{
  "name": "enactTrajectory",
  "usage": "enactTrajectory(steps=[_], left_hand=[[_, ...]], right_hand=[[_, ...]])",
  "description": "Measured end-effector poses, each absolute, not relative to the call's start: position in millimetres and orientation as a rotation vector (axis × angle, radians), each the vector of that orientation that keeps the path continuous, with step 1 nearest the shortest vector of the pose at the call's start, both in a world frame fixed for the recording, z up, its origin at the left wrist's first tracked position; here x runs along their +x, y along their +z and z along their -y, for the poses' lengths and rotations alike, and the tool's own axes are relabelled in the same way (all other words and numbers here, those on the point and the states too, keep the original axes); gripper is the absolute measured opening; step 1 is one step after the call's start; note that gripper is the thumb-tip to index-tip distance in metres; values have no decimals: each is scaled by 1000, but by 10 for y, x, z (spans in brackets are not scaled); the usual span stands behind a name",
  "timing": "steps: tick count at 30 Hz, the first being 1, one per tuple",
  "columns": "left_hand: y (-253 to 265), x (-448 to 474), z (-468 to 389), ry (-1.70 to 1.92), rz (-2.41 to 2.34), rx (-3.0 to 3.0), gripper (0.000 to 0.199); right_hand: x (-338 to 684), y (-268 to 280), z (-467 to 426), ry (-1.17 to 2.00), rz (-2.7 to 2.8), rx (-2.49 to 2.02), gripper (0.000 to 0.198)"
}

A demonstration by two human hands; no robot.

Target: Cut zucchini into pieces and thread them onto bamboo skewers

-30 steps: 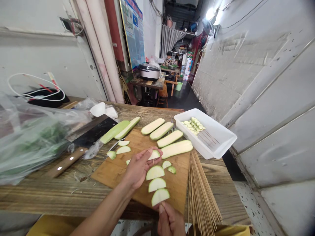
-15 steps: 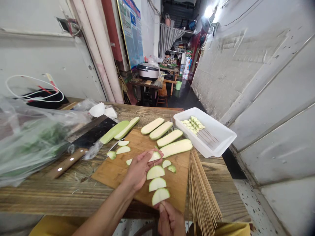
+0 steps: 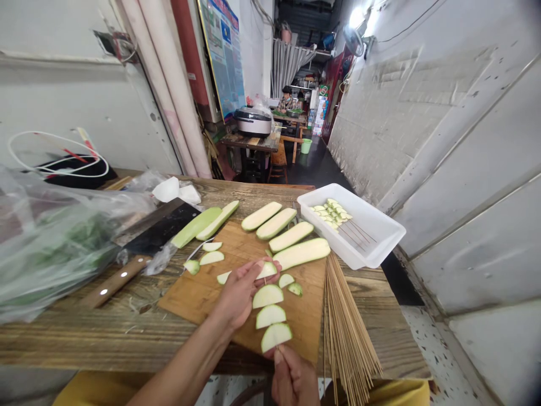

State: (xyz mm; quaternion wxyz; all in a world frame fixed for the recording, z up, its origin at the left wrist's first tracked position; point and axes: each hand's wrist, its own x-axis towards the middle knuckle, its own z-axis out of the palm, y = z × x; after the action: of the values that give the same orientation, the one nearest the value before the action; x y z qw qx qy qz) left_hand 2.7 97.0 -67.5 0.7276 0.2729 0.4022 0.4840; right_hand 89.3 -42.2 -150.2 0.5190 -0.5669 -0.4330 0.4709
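My left hand (image 3: 239, 296) grips a half-round zucchini slice (image 3: 267, 270) at the far end of a thin skewer, fingers closed round it. Several more half-round slices (image 3: 270, 317) are threaded below it, with gaps between them. Close to my body, my right hand (image 3: 295, 376) pinches the skewer just under the nearest slice; most of the stick is hidden. Beneath both hands lies a wooden cutting board (image 3: 190, 299). Loose slices (image 3: 212, 257) and end pieces (image 3: 295, 289) rest on it. Halved zucchini (image 3: 301, 255) lie cut side up along its far edge.
To the right, a bundle of bamboo skewers (image 3: 344, 327) overhangs the table's front edge. A white tray (image 3: 382, 248) behind it holds skewered slices. Left of the board are a cleaver (image 3: 122, 276) and a plastic bag of greens (image 3: 71, 242). A person (image 3: 287, 100) sits far back.
Hands, skewer and slices look almost the same as half a second ago. The whole view has shifted very slightly.
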Motion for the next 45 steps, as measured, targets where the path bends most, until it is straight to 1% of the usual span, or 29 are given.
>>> enactTrajectory(steps=[10,14,30,36,40,43,45], left_hand=[[-676,44,-953,1053,-910,587,32],[-684,51,-938,1049,-904,595,28],[-698,67,-911,1026,-900,594,23],[-706,79,-898,1025,-920,586,24],[-697,80,-921,1050,-882,546,23],[-684,43,-922,1064,-843,507,31],[-686,-3,-894,1055,-845,574,39]], right_hand=[[895,-1504,422,1163,1005,-1291,39],[890,-1496,418,1176,973,-1273,38],[898,-1415,395,1171,996,-1281,42],[893,-1462,413,1169,953,-1334,44],[963,-1404,372,1158,1044,-1336,45],[1074,-1383,293,1124,1168,-1321,46],[1172,-1398,239,993,1322,-1359,46]])
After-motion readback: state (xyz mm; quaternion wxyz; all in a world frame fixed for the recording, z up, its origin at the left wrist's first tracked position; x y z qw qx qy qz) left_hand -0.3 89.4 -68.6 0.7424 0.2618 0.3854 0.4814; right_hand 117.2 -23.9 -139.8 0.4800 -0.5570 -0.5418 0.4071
